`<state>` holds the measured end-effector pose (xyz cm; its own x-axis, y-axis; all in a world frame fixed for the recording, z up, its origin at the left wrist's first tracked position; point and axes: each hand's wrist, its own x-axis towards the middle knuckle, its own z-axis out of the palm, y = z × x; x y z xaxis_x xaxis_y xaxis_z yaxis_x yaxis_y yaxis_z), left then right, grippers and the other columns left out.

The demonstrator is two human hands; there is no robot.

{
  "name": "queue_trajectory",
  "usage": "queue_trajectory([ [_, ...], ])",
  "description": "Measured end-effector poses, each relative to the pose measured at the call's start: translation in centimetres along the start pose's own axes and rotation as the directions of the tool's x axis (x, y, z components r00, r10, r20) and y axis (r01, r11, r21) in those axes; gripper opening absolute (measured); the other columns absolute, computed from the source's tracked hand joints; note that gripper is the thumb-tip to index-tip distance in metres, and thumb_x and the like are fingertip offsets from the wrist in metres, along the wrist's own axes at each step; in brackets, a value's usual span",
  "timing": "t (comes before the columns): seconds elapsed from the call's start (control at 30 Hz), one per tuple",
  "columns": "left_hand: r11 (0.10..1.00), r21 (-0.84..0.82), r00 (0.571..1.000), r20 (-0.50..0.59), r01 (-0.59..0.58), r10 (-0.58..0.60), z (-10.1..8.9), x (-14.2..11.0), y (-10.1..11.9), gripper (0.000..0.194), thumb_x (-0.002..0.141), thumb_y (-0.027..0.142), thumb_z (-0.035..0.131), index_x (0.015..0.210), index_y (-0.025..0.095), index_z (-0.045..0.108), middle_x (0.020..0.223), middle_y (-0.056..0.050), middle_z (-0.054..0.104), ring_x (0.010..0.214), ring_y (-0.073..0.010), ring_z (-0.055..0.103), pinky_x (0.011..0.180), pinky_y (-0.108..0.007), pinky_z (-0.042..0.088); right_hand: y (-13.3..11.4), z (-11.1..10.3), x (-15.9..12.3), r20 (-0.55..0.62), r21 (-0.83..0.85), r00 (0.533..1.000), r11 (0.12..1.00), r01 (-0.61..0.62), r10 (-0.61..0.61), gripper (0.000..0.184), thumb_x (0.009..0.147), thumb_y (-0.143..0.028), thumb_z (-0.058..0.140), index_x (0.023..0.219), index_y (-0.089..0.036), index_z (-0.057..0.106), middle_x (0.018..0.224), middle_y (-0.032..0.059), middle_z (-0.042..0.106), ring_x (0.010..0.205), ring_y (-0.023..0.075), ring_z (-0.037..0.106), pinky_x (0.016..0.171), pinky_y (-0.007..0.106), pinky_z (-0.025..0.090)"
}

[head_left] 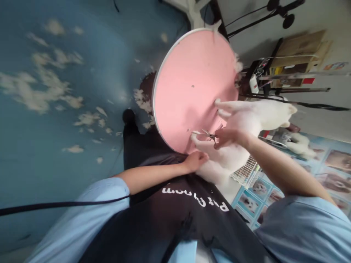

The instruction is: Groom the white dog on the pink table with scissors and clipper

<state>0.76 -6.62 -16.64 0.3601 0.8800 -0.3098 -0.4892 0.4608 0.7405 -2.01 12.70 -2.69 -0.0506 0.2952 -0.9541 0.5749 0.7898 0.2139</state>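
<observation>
A white dog [233, 157] stands on the pink round table [189, 73], its head away to the right and its hind part close to my apron. My right hand [227, 137] grips a pair of metal scissors [210, 135] by the handles. Their blades are spread apart and point left, right by the dog's hind paw [194, 136]. My left hand [196, 162] is closed against the rear of that hind leg, beside the table's near edge. Its curled fingers are partly hidden in the fur.
Clumps of white fur [46, 87] lie over the blue floor [109, 54]. A dark leash [315, 105] stretches near the dog's head. Beyond the table are a wooden shelf [298, 51], a white wire rack [245, 171] and a wall of animal photos [249, 202]. My black apron [164, 215] meets the table.
</observation>
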Motion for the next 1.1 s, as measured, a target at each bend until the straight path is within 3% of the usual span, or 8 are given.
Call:
queue_trajectory([
  [0.2, 0.922, -0.366, 0.968, -0.158, 0.125, -0.194, -6.0, -4.3, 1.3, 0.043, 0.064, 0.055, 0.076, 0.075, 0.014, 0.07, 0.076, -0.007, 0.071, 0.078, -0.0188, 0.064, 0.084, -0.032, 0.051, -6.0, 7.2, -7.0, -0.19, -0.081, 0.982, 0.997, -0.004, -0.012, 0.04, 0.085, -0.038, 0.06, 0.112, -0.01, 0.061, 0.107, 0.0212, 0.067, 0.096, 0.0324, 0.065, 0.082, 0.043, 0.051],
  [0.4, 0.959, 0.129, 0.965, -0.115, 0.25, -0.236, -8.4, -8.4, 5.7, 0.033, 0.071, 0.047, 0.062, 0.062, 0.016, 0.067, 0.067, -0.005, 0.067, 0.068, -0.0157, 0.058, 0.074, -0.027, 0.046, -10.0, 12.1, -9.4, -0.443, 0.125, 0.896, 0.992, 0.023, 0.035, 0.032, 0.081, -0.031, 0.059, 0.104, -0.01, 0.06, 0.101, 0.0204, 0.061, 0.09, 0.0325, 0.061, 0.078, 0.044, 0.047],
  [0.57, 0.781, 0.582, 0.953, 0.038, 0.224, -0.302, -11.8, -8.8, 8.9, 0.044, 0.08, 0.054, 0.048, 0.06, 0.018, 0.062, 0.064, -0.005, 0.063, 0.064, -0.0171, 0.055, 0.069, -0.028, 0.044, -10.5, 15.3, -11.4, -0.526, 0.374, 0.846, 0.916, 0.143, 0.082, 0.027, 0.082, -0.031, 0.058, 0.101, -0.011, 0.06, 0.1, 0.0168, 0.062, 0.09, 0.0301, 0.062, 0.083, 0.043, 0.047],
  [0.73, 0.038, 0.918, 0.917, -0.395, 0.394, 0.059, -19.9, -8.3, 10.4, 0.028, 0.079, 0.038, 0.052, 0.064, 0.017, 0.062, 0.09, -0.014, 0.071, 0.102, -0.0305, 0.063, 0.09, -0.036, 0.046, -7.2, 24.1, -13.4, -0.643, 0.696, 0.759, 0.495, 0.52, 0.106, 0.012, 0.085, -0.021, 0.053, 0.096, -0.019, 0.059, 0.097, 0.0074, 0.067, 0.089, 0.0209, 0.063, 0.084, 0.034, 0.049],
  [0.83, -0.121, 0.82, 0.824, -0.534, 0.559, 0.188, -23.0, -7.8, 10.3, 0.028, 0.079, 0.038, 0.054, 0.083, 0.014, 0.069, 0.11, -0.018, 0.071, 0.119, -0.0347, 0.059, 0.1, -0.041, 0.044, -4.6, 31.2, -11.1, -0.682, 0.714, 0.691, 0.016, 0.7, 0.238, 0.014, 0.087, -0.03, 0.058, 0.097, -0.021, 0.057, 0.099, 0.0065, 0.068, 0.092, 0.0198, 0.065, 0.084, 0.033, 0.052],
  [0.93, -0.092, 0.847, 0.844, -0.501, 0.523, 0.191, -21.8, -5.5, 9.7, 0.034, 0.084, 0.041, 0.048, 0.084, 0.017, 0.072, 0.103, -0.014, 0.074, 0.112, -0.0315, 0.065, 0.109, -0.045, 0.042, -0.8, 35.7, -5.4, -0.573, 0.627, 0.719, -0.355, 0.693, 0.393, 0.032, 0.076, -0.042, 0.07, 0.095, -0.021, 0.055, 0.084, 0.0045, 0.067, 0.082, 0.0206, 0.069, 0.08, 0.034, 0.055],
  [1.0, 0.025, 0.903, 0.885, -0.426, 0.43, 0.188, -19.0, -2.6, 9.3, 0.037, 0.087, 0.039, 0.042, 0.079, 0.018, 0.072, 0.096, -0.011, 0.075, 0.105, -0.028, 0.068, 0.11, -0.044, 0.044, 2.5, 36.2, -0.6, -0.285, 0.786, 0.797, -0.346, 0.513, 0.533, 0.024, 0.086, -0.043, 0.057, 0.083, -0.019, 0.054, 0.06, -0.0009, 0.055, 0.064, 0.0168, 0.065, 0.076, 0.033, 0.055],
  [1.1, 0.28, 0.935, 0.901, -0.302, 0.217, 0.311, -13.9, 2.3, 8.8, 0.034, 0.078, 0.028, 0.049, 0.099, 0.015, 0.074, 0.121, -0.013, 0.071, 0.123, -0.026, 0.061, 0.114, -0.04, 0.043, 6.9, 34.2, 6.4, 0.013, 0.944, 0.77, -0.261, 0.2, 0.638, 0.026, 0.089, -0.04, 0.055, 0.083, -0.014, 0.061, 0.064, 0.0062, 0.062, 0.075, 0.0223, 0.069, 0.075, 0.032, 0.055],
])
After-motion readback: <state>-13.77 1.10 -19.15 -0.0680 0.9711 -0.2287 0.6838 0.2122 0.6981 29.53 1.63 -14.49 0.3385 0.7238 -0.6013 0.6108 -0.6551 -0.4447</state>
